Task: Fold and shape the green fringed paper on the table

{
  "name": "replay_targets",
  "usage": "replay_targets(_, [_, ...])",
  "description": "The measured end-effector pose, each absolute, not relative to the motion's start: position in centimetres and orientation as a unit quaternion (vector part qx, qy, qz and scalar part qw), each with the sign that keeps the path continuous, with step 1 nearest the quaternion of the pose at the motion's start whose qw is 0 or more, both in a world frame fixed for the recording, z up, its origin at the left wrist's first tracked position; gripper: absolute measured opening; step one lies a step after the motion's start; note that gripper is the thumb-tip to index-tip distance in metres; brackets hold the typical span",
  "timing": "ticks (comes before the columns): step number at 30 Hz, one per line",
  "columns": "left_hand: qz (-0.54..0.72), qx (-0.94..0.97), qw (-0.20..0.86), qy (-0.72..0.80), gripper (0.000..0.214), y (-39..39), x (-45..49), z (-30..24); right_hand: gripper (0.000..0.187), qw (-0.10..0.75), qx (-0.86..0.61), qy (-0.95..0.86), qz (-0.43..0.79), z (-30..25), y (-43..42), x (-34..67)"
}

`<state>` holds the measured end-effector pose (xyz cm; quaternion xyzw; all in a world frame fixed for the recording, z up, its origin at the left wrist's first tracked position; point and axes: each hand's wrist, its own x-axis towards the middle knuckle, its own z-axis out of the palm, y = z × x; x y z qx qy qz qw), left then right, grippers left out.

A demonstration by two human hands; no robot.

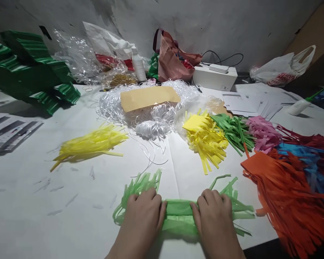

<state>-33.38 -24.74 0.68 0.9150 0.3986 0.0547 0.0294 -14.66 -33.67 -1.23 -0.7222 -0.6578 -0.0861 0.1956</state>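
On the white table [78,237], the green fringed paper [178,208] lies close before the person, its long axis running left to right. The left hand [145,211] and right hand [215,212], neither nearer, grip its unfringed middle from either side, thumbs inward.
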Motion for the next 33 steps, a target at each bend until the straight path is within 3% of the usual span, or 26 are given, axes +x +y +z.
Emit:
replay_targets(3, [0.053,0.916,0.019,0.398,0.035,-24.7,-33.3,0.6,0.013,0.238,-0.711,-0.654,-0.099,-1.0,-33.6,-14.7])
replay_targets(7, [0.043,0.911,0.008,0.41,0.033,-24.9,-33.2,0.4,0.03,0.327,-0.602,-0.724,-0.082,-0.8,-33.7,-15.3])
replay_targets(11, [0.133,0.915,-0.004,0.382,0.014,-25.5,-33.3,0.6,0.033,0.292,-0.565,-0.768,-0.075,-1.4,-33.5,-15.7])
replay_targets(14, [0.219,0.93,0.009,0.295,0.021,-26.2,-33.5,0.8,0.032,0.277,-0.556,-0.778,-0.099,-2.0,-33.4,-15.6])
replay_targets(21, [0.239,0.933,0.006,0.27,0.025,-26.7,-34.1,0.4,0.019,0.318,-0.548,-0.771,-0.06,-1.3,-33.5,-15.6])
replay_targets(27, [0.273,0.929,0.025,0.247,0.032,-27.3,-34.6,-0.5,0.032,0.267,-0.546,-0.789,-0.089,-2.5,-34.4,-14.9])
replay_targets(33, [0.263,0.916,0.082,0.291,0.027,-27.6,-34.9,-0.4,0.025,0.325,-0.578,-0.744,-0.078,-2.9,-35.9,-13.3])
